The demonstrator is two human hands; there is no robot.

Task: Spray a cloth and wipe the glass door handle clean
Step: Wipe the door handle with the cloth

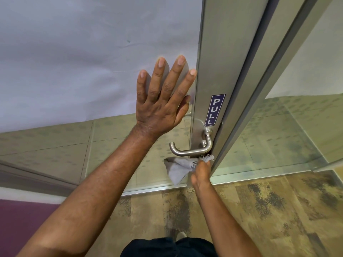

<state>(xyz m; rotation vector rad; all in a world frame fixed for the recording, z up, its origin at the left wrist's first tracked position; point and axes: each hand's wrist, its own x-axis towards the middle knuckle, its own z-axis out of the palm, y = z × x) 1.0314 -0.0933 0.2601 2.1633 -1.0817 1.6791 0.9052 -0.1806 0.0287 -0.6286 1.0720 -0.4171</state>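
Note:
A brushed-metal lever handle (189, 150) sticks out from the grey metal door frame (219, 71), just under a blue PULL sticker (215, 109). My left hand (161, 101) lies flat on the frosted glass panel (83, 62), fingers spread, above and left of the handle. My right hand (201, 173) grips a crumpled grey cloth (179, 166) directly below the handle, with the cloth's top edge touching the frame near the handle's base. No spray bottle is in view.
A second glass panel (297, 117) stands to the right of the frame. Mottled tan carpet (259, 210) covers the floor below, with a purple area (22, 219) at the lower left. My dark trousers and one shoe show at the bottom.

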